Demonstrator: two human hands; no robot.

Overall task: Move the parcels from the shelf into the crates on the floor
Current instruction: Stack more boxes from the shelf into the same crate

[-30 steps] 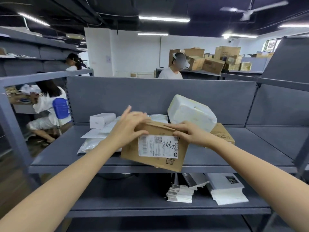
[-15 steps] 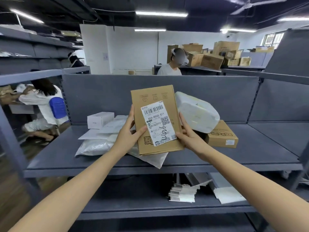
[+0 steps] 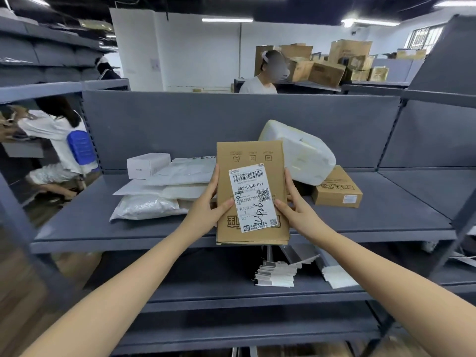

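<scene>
We hold the brown cardboard parcel (image 3: 249, 153) upright in the air at the front edge of the shelf (image 3: 103, 228). Our left hand (image 3: 206, 212) grips its left side and our right hand (image 3: 296, 215) grips its right side. Our fingers (image 3: 215, 176) curl round the edges, and our thumbs press its white label (image 3: 253, 197). Behind it on the shelf lie flat white bags (image 3: 167, 191), a puffy white bag (image 3: 301, 155) and a brown box (image 3: 337, 191).
</scene>
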